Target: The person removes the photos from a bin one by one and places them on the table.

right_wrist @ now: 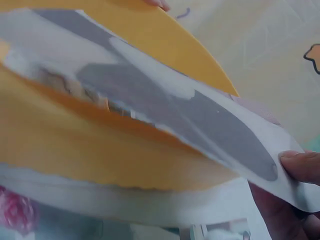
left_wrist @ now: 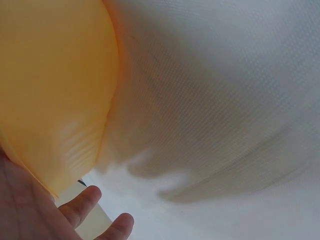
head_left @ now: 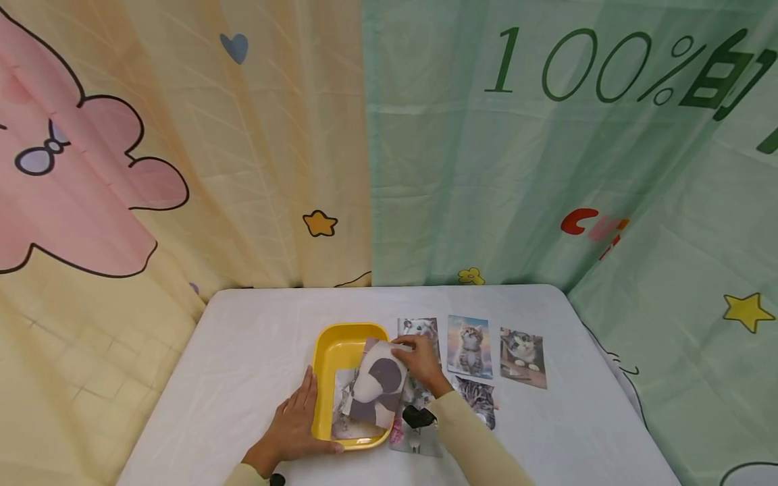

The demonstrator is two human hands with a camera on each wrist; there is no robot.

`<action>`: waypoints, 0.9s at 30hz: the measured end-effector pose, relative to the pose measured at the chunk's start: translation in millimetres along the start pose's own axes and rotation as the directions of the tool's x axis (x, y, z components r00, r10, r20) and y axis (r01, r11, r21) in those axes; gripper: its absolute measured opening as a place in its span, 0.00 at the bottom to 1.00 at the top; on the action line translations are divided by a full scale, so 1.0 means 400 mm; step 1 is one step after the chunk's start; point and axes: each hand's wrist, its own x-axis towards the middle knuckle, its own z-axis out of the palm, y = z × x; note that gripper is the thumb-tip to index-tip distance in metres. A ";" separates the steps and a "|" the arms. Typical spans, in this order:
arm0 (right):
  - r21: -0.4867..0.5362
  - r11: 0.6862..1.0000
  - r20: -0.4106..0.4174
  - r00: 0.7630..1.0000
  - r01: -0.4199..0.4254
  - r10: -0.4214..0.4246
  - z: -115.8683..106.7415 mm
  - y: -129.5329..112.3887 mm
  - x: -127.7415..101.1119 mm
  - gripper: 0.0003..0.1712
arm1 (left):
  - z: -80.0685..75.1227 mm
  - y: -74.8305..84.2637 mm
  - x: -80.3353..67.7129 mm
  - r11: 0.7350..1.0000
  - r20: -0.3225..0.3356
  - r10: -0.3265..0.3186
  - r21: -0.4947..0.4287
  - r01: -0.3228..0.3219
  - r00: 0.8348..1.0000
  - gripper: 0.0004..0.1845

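My right hand pinches the upper right corner of a white card with grey blotches, thumb on one face and fingers behind. That card is tilted over the yellow tray; the right wrist view shows its blotched face at a slant. Beneath it, a greyish picture card lies in the tray, partly hidden. With fairly straight fingers, my left hand rests against the tray's left side and near corner. The left wrist view has the tray's outer wall beside the palm.
Right of the tray lie several cat picture cards, including a kitten card, a cat card and a tabby card. Another card with pink on it lies by the near right corner. A white cloth covers the table; curtains hang behind.
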 end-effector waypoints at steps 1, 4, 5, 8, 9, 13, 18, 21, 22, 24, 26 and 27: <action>-0.002 1.000 -0.006 1.000 -0.005 0.005 -0.007 0.002 -0.002 0.09 | 0.001 -0.001 0.000 1.000 0.001 0.000 0.004 0.000 1.000 0.78; -0.004 1.000 -0.035 0.999 -0.018 0.018 -0.030 0.008 -0.008 0.09 | 0.002 -0.004 0.001 1.000 0.003 0.002 0.007 -0.002 1.000 0.78; -0.002 1.000 -0.045 0.999 -0.025 0.024 -0.038 0.010 -0.010 0.09 | 0.002 -0.004 0.001 1.000 0.004 0.004 0.007 -0.004 1.000 0.78; 0.019 0.999 -0.078 0.996 -0.042 0.043 -0.063 0.017 -0.015 0.10 | 0.001 -0.004 0.001 1.000 0.005 0.007 -0.001 -0.007 1.000 0.78; 0.028 0.999 -0.088 0.995 -0.046 0.048 -0.072 0.020 -0.017 0.10 | 0.000 -0.003 0.001 1.000 0.006 0.007 -0.002 -0.007 1.000 0.78; 0.076 0.995 -0.119 0.990 -0.072 0.081 -0.110 0.032 -0.026 0.12 | -0.001 -0.002 0.001 1.000 0.006 0.001 -0.006 -0.001 1.000 0.78; 0.055 0.988 -0.165 0.974 -0.147 0.154 -0.169 0.056 -0.041 0.13 | 0.002 -0.003 0.003 1.000 -0.001 -0.002 -0.005 0.002 1.000 0.79; 0.030 0.979 -0.200 0.958 -0.202 0.204 -0.211 0.077 -0.057 0.12 | 0.005 -0.003 0.005 1.000 -0.005 -0.005 -0.006 0.005 1.000 0.79; 0.026 0.976 -0.209 0.953 -0.218 0.219 -0.226 0.085 -0.062 0.13 | 0.007 -0.004 0.005 1.000 -0.006 -0.008 -0.006 0.008 1.000 0.79; 0.024 0.969 -0.221 0.944 -0.245 0.244 -0.255 0.103 -0.075 0.14 | 0.009 -0.004 0.006 1.000 -0.004 -0.013 -0.007 0.013 1.000 0.79; 0.020 0.959 -0.229 0.933 -0.281 0.278 -0.284 0.120 -0.089 0.15 | 0.009 -0.004 0.006 1.000 -0.001 -0.021 -0.013 0.021 1.000 0.79; 0.017 0.956 -0.237 0.928 -0.292 0.288 -0.299 0.127 -0.096 0.16 | 0.009 -0.005 0.006 1.000 0.003 -0.024 -0.014 0.024 1.000 0.79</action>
